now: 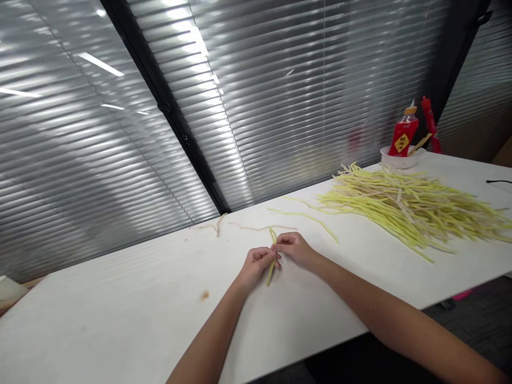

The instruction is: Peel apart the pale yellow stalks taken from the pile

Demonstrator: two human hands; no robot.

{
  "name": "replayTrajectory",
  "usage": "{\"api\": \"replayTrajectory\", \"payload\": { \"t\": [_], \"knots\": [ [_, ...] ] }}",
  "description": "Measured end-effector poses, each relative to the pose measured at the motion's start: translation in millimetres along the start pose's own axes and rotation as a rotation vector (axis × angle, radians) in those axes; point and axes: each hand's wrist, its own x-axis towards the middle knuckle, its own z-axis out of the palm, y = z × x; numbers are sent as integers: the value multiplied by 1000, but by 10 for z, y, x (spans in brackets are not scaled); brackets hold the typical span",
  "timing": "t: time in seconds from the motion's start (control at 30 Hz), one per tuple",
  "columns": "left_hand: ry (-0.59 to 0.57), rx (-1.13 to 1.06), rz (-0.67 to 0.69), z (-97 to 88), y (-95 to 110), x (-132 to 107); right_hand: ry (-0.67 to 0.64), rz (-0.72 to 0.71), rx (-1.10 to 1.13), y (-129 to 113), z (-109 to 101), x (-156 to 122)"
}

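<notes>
Both my hands meet over the middle of the white table. My left hand and my right hand are closed in a pinch on one thin yellow-green stalk, which sticks up above the fingers and hangs down below them. A big pile of the same yellow-green stalks lies to the right, about an arm's length away. A few single stalks lie loose between the pile and my hands.
Pale pinkish strips lie on the table just beyond my hands. A white bowl with a red pouch stands at the far right by the blinds. A black cable lies at the right edge. A brown spot marks the tabletop.
</notes>
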Motion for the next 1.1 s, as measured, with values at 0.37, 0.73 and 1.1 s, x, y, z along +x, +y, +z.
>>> {"api": "replayTrajectory", "payload": {
  "t": [0.37, 0.73, 1.1],
  "knots": [
    [-13, -74, -39, -40, 27, -10, 1, 23, 34, 7, -10, -4],
    [-155, -148, -79, -99, 49, -7, 33, 137, 218, -27, -24, -27],
    [-127, -122, -95, -84, 44, -4, 205, 41, 150, 41, 4, 16]
  ]
}}
